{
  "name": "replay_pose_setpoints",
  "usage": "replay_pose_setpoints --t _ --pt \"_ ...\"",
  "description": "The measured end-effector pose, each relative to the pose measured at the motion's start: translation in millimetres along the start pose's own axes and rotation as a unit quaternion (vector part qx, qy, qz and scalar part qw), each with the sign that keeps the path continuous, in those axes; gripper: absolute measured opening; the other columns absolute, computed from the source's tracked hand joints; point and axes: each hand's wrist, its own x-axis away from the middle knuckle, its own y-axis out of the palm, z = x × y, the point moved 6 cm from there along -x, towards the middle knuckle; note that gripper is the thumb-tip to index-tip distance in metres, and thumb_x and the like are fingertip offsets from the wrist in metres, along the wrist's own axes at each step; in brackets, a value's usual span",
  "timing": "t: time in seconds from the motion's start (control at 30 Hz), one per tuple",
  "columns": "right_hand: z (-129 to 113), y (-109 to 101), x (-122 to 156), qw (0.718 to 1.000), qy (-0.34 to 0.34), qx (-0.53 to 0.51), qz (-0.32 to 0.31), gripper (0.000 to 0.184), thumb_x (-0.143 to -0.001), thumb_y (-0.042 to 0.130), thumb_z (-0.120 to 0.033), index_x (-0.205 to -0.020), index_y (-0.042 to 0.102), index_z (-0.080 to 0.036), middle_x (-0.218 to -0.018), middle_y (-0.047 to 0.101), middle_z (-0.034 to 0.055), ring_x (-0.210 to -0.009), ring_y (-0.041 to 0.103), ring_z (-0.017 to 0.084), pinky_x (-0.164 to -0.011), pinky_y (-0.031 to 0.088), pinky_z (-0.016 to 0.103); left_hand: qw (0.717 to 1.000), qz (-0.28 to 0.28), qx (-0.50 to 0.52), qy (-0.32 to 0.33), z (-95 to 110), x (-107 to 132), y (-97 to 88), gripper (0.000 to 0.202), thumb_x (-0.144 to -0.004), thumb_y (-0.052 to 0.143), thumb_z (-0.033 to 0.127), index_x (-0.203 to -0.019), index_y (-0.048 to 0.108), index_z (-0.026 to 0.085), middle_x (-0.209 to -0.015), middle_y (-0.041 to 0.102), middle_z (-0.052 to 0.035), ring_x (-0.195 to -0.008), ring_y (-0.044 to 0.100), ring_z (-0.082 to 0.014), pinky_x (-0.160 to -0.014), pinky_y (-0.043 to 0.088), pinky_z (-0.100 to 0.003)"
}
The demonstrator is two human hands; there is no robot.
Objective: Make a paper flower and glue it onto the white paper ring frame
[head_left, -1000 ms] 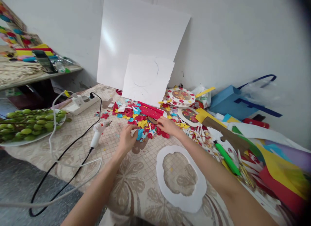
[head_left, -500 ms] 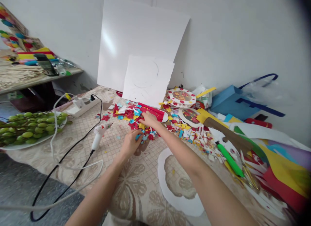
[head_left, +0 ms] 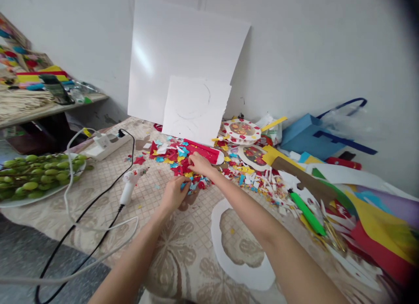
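My left hand [head_left: 174,193] is closed at the near edge of a pile of small cut-out pieces [head_left: 173,153] in red, blue and yellow. Between its thumb and fingers a blue cut-out piece [head_left: 183,186] shows in part. My right hand [head_left: 200,164] reaches into the pile, fingertips pinched together over red pieces; whatever they grip is hidden. Just behind the right hand lies a red pouch [head_left: 207,153] with a white end. A white scalloped paper ring [head_left: 218,251] rests flat on the patterned tablecloth, partly under my right forearm.
A white glue gun [head_left: 128,188] with a black cord lies left, near a power strip [head_left: 106,147] and a plate of green grapes [head_left: 36,175]. Decorated round fans [head_left: 244,131], scraps, a green-handled cutter [head_left: 306,212] and scissors [head_left: 335,236] crowd the right. White boards [head_left: 193,42] lean on the wall.
My right hand has shifted slightly down, its fingers drawn into a pinch over the red pieces. My left hand keeps the blue piece in about the same place. The whole view has shifted slightly.
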Motion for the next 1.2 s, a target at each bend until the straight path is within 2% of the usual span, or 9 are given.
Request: replay_pose_setpoints --t 0.13,0.3,0.4,0.53,0.63,0.77,0.87,1.03,1.2 --pt "10.2 -4.8 1.1 0.998 -0.011 -0.055 0.036 0.004 -0.077 0.06 -0.017 -0.08 0.057 -0.016 -0.087 0.054 0.0033 -0.078 0.051 0.014 -0.071 0.04 0.025 1.0 0.007 0.014 -0.021 -4.9 -0.8 -2.2 0.014 -0.081 0.053 0.023 -0.083 0.067 0.02 -0.083 0.07 -0.006 -0.08 0.064 -0.0202 -0.074 0.048 -0.031" --pt "26.3 -14.3 5.4 0.987 0.003 -0.139 0.078 0.003 -0.077 0.056 -0.018 -0.076 0.056 -0.015 -0.076 0.057 0.0008 -0.073 0.053 0.013 -0.068 0.04 0.024 0.995 0.057 0.042 -0.07 -13.5 -1.2 -11.2 0.014 -0.079 0.054 0.024 -0.084 0.066 0.019 -0.087 0.07 -0.0062 -0.079 0.064 -0.0196 -0.071 0.048 -0.03" --pt "28.7 -18.2 14.0 0.979 0.001 -0.186 0.079 0.004 -0.076 0.056 -0.019 -0.075 0.055 -0.015 -0.072 0.058 -0.0002 -0.067 0.053 0.012 -0.064 0.039 0.023 0.99 0.079 0.07 -0.092 -15.6 -0.7 -15.5 0.015 -0.08 0.055 0.028 -0.086 0.066 0.019 -0.087 0.07 -0.0063 -0.073 0.063 -0.0181 -0.066 0.048 -0.029" --pt "16.2 -15.8 30.9 0.968 -0.028 -0.242 0.052 0.006 -0.075 0.057 -0.022 -0.076 0.056 -0.015 -0.07 0.058 -0.001 -0.064 0.053 0.011 -0.061 0.039 0.023 0.972 0.109 0.162 -0.132 -22.8 -0.3 -16.0 0.027 -0.079 0.059 0.04 -0.093 0.066 0.018 -0.087 0.07 -0.0065 -0.069 0.062 -0.0168 -0.06 0.046 -0.026" --pt "0.7 -10.0 43.7 0.958 -0.054 -0.279 0.023 0.008 -0.076 0.057 -0.024 -0.077 0.056 -0.016 -0.071 0.059 -0.0013 -0.065 0.053 0.011 -0.06 0.04 0.022 0.953 0.1 0.24 -0.156 -28.8 -1.5 -9.8 0.035 -0.076 0.062 0.045 -0.095 0.065 0.017 -0.081 0.069 -0.0055 -0.069 0.062 -0.0168 -0.06 0.046 -0.025" --pt "-12.4 -4.8 54.9 0.946 -0.072 -0.316 -0.003 0.011 -0.077 0.056 -0.027 -0.075 0.053 -0.017 -0.069 0.056 -0.0022 -0.063 0.052 0.011 -0.059 0.039 0.022 0.932 0.059 0.312 -0.176 -30.5 -3.1 -1.5 0.03 -0.069 0.068 0.043 -0.08 0.065 0.015 -0.069 0.065 -0.002 -0.062 0.058 -0.0138 -0.059 0.044 -0.024" --pt "-14.4 -3.4 58.6 0.939 -0.071 -0.336 -0.012 0.012 -0.078 0.055 -0.028 -0.073 0.05 -0.018 -0.066 0.052 -0.0032 -0.06 0.049 0.01 -0.057 0.039 0.022 0.913 0.041 0.35 -0.203 -29.8 -2.1 0.8 0.029 -0.066 0.07 0.042 -0.071 0.061 0.015 -0.062 0.06 0.0007 -0.055 0.052 -0.0112 -0.054 0.04 -0.022" --pt "-11.6 -1.8 60.3 0.93 -0.062 -0.362 -0.017 0.014 -0.077 0.055 -0.029 -0.071 0.048 -0.018 -0.065 0.05 -0.0039 -0.059 0.047 0.01 -0.057 0.038 0.022 0.899 0.015 0.377 -0.223 -23.9 -0.6 0.6 0.037 -0.066 0.068 0.05 -0.073 0.061 0.015 -0.06 0.06 0.0004 -0.05 0.051 -0.0104 -0.049 0.039 -0.022" --pt "-10.6 -0.6 62.2 0.925 -0.057 -0.376 -0.019 0.015 -0.079 0.053 -0.031 -0.071 0.048 -0.019 -0.063 0.05 -0.0041 -0.058 0.048 0.01 -0.057 0.039 0.022 0.884 0.004 0.399 -0.245 -24.6 0.3 2.8 0.038 -0.064 0.07 0.051 -0.072 0.062 0.015 -0.059 0.06 0.0008 -0.049 0.05 -0.0093 -0.047 0.037 -0.02"
